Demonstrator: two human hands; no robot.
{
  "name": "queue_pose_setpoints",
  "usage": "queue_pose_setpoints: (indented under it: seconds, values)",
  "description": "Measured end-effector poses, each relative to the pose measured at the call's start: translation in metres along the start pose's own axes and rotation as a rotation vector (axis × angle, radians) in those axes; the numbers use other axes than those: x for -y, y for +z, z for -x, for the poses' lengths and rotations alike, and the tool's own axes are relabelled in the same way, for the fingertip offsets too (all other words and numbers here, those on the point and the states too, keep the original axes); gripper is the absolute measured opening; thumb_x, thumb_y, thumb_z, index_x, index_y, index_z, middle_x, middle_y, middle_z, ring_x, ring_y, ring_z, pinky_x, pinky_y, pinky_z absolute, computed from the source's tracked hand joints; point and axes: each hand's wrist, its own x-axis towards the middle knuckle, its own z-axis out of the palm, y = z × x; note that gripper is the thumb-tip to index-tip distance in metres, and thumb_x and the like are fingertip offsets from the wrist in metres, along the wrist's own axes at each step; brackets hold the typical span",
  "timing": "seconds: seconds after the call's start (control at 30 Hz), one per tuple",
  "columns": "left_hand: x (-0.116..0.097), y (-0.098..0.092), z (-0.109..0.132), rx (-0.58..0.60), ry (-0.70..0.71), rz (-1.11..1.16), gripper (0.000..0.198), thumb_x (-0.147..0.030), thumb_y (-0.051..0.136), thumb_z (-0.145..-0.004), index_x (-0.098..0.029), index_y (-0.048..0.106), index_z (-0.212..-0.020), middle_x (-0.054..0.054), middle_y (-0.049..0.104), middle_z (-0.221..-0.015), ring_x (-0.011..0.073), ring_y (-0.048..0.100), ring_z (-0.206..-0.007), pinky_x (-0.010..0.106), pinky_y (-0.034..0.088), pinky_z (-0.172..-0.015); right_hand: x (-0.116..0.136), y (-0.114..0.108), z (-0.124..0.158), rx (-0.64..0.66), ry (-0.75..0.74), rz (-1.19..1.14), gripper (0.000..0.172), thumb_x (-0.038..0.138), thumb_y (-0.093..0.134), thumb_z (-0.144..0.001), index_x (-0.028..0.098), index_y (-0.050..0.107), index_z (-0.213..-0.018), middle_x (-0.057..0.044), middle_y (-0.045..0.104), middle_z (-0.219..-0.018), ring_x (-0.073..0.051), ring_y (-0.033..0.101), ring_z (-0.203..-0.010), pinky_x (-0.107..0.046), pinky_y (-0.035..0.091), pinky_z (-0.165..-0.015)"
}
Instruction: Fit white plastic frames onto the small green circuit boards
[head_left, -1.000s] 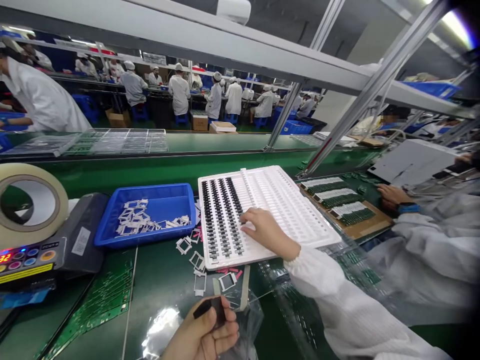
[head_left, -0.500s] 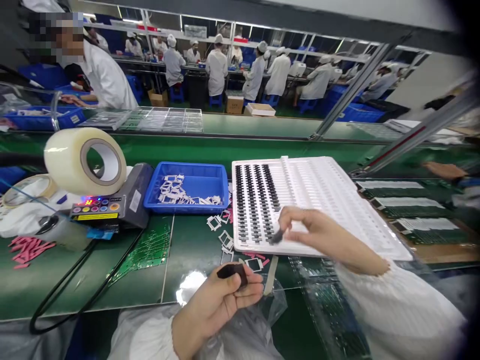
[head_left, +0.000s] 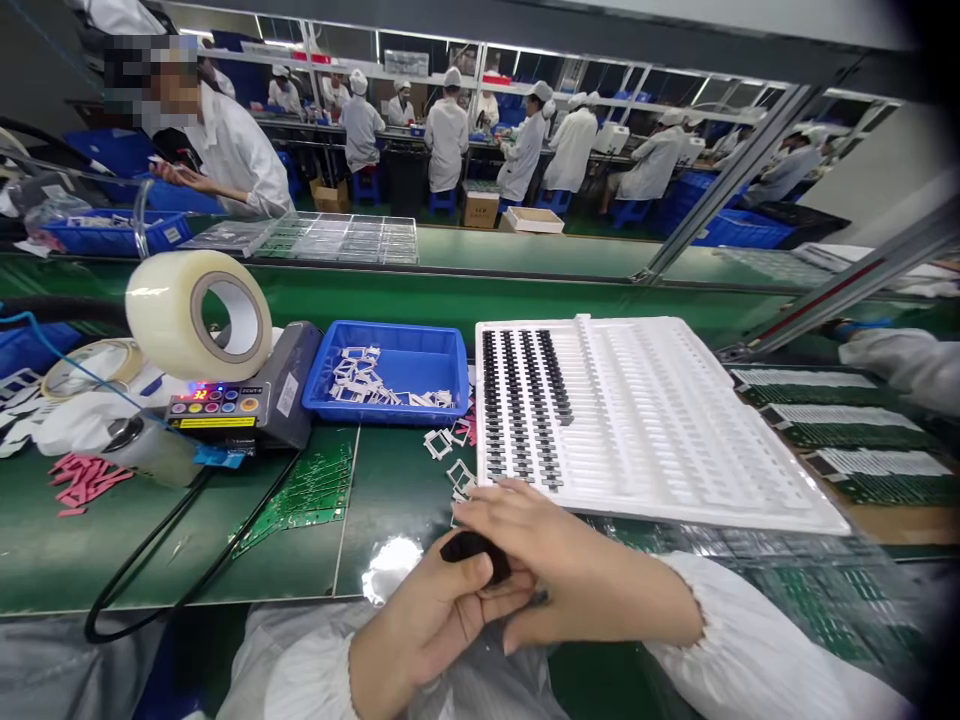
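Note:
My left hand [head_left: 442, 610] is closed, palm up, with the thumb pressing a flat black piece [head_left: 474, 552] against the fingers. What this piece is I cannot make out. Over it lies my right hand [head_left: 540, 550], its fingers stretched across the left fingertips and its thumb apart below. Part of the black piece is hidden under the right fingers. Just beyond both hands is a white slotted tray [head_left: 660, 420] with columns of small black parts [head_left: 517, 400] on its left side.
A blue bin [head_left: 386, 408] contains white frames [head_left: 356, 375]; more lie beside it. Left stand a tape dispenser [head_left: 292, 375] with a tape roll [head_left: 150, 310], green circuit boards [head_left: 322, 490] and pink strips [head_left: 82, 480]. Board stacks [head_left: 847, 425] and a co-worker's sleeve [head_left: 911, 365] are right.
My right hand has come from the tray's front edge, left and down, onto my left hand. The small black part it pinched is no longer visible in it. My view has shifted slightly.

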Motion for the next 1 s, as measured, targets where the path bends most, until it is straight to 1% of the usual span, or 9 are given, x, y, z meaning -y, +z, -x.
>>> queue_pose_setpoints:
  seconds: [0.1,0.2,0.33,0.4,0.5,0.6,0.67,0.83,1.0]
  values:
    - [-0.001,0.001,0.001,-0.004,0.03,-0.018,0.043,-0.025,0.081,-0.058,-0.02,0.065,-0.097,0.002,0.068,-0.08,0.0165,0.063,-0.076,0.026,0.044,-0.067,0.002,0.012,-0.005,-0.073,-0.049,0.065,0.048,0.034,0.068,-0.077,0.019,0.054,-0.12,-0.007,0.063,-0.118,-0.021,0.053,-0.116,-0.041,0.019,-0.111]
    - [0.0,-0.003,0.001,-0.009,0.016,-0.007,0.045,-0.022,0.084,-0.052,-0.02,0.065,-0.093,-0.001,0.066,-0.075,0.012,0.059,-0.068,0.023,0.042,-0.063,0.0,0.024,-0.007,-0.14,-0.159,0.15,0.029,0.029,0.058,-0.086,0.02,0.056,-0.113,-0.004,0.067,-0.109,-0.016,0.058,-0.107,-0.037,0.02,-0.109]
    - [0.005,-0.008,-0.003,-0.013,-0.027,0.002,0.033,-0.012,0.083,-0.051,-0.017,0.064,-0.078,-0.001,0.066,-0.071,0.0115,0.059,-0.068,0.023,0.044,-0.064,-0.002,0.024,-0.003,-0.119,-0.27,0.367,0.027,0.021,0.039,-0.094,0.014,0.051,-0.118,-0.009,0.065,-0.11,-0.019,0.052,-0.113,-0.043,0.019,-0.108]
    - [0.008,-0.007,-0.005,-0.024,-0.04,0.013,0.03,-0.011,0.082,-0.053,-0.016,0.065,-0.078,0.001,0.069,-0.075,0.0129,0.062,-0.07,0.024,0.047,-0.066,-0.008,0.011,0.003,-0.056,-0.281,0.377,0.037,0.031,0.045,-0.093,0.013,0.045,-0.125,-0.012,0.062,-0.116,-0.021,0.048,-0.119,-0.042,0.023,-0.107]
    - [0.008,-0.005,-0.006,-0.039,-0.106,0.028,0.027,-0.012,0.079,-0.061,-0.013,0.066,-0.084,0.007,0.072,-0.085,0.017,0.067,-0.079,0.03,0.049,-0.08,-0.034,-0.022,0.015,-0.147,-0.059,0.432,0.055,0.043,0.055,-0.085,0.016,0.041,-0.131,-0.012,0.057,-0.124,-0.021,0.049,-0.116,-0.035,0.036,-0.098]
    - [0.007,-0.006,-0.006,-0.073,-0.153,0.027,0.021,-0.013,0.075,-0.068,-0.01,0.067,-0.086,0.012,0.073,-0.091,0.0191,0.069,-0.082,0.035,0.047,-0.09,-0.075,-0.056,0.025,-0.405,0.367,0.644,0.028,0.027,0.05,-0.089,0.017,0.056,-0.115,-0.012,0.061,-0.112,-0.024,0.054,-0.105,-0.037,0.038,-0.09]
    - [0.007,-0.008,-0.007,-0.082,-0.159,0.012,0.02,-0.014,0.074,-0.068,-0.01,0.067,-0.086,0.013,0.073,-0.091,0.0201,0.07,-0.08,0.035,0.049,-0.087,-0.1,-0.068,0.027,-0.453,0.505,0.706,0.017,0.018,0.051,-0.087,0.015,0.064,-0.098,-0.012,0.062,-0.098,-0.026,0.057,-0.095,-0.04,0.037,-0.084]
    - [0.01,-0.012,-0.009,-0.122,-0.164,0.008,0.022,-0.015,0.076,-0.066,-0.008,0.069,-0.086,0.013,0.074,-0.084,0.0206,0.07,-0.078,0.033,0.053,-0.083,-0.126,-0.068,0.017,-0.424,0.561,0.735,0.009,0.021,0.059,-0.082,0.017,0.067,-0.087,-0.01,0.061,-0.092,-0.026,0.055,-0.09,-0.042,0.033,-0.083]
    - [0.006,-0.018,-0.012,-0.183,-0.204,0.023,0.016,-0.009,0.072,-0.069,-0.009,0.071,-0.085,0.011,0.074,-0.084,0.0191,0.07,-0.08,0.033,0.052,-0.088,-0.102,-0.076,0.021,-0.461,0.6,0.734,0.009,0.019,0.059,-0.084,0.015,0.067,-0.081,-0.011,0.062,-0.096,-0.029,0.048,-0.103,-0.051,0.02,-0.097]
